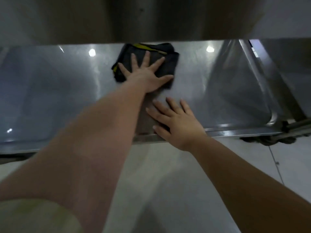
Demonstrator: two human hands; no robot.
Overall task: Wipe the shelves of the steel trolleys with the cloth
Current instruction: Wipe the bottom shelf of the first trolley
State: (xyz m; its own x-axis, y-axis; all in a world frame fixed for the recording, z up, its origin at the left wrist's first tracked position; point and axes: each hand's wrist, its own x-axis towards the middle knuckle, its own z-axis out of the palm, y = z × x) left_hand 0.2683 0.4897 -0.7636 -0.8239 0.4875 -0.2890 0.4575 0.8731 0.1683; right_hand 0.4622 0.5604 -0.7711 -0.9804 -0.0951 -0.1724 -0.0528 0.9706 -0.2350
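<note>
2 hands flat | left hand [146, 76] splayed on cloth [170, 64] | right hand [176, 125] on shelf [67, 89]

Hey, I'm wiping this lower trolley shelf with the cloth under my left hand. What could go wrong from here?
1. Your left hand presses flat on the folded cloth without gripping it, so the cloth could bunch or slip out mid-stroke.
2. The cloth sits far back under the upper shelf; reaching deeper may knock your arm or head on it.
3. Your right hand rests at the front edge of the lower shelf; leaning there, it might slide off.
</note>
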